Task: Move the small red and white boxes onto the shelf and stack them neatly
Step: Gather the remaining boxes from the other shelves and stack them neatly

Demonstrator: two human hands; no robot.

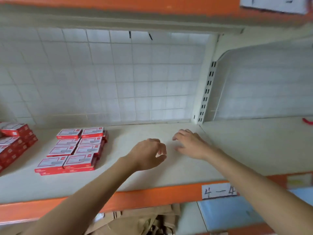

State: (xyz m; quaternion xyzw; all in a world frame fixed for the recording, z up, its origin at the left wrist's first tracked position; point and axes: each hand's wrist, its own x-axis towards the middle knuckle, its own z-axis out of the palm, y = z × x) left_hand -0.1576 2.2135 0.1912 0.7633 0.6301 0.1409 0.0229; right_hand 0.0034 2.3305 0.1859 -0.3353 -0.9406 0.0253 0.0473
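- I'm seeing both hands hovering over the shelf (pixel 169 173), each holding nothing.
- Left hand (pixel 149 154) is hanging with fingers loosely curled, just right of the red and white boxes (pixel 74 150).
- Right hand (pixel 191 144) is spreading relaxed fingers, farther right of those boxes.
- Boxes are sitting in two neat rows on the shelf; another stack of boxes (pixel 13 141) is lying left of them.
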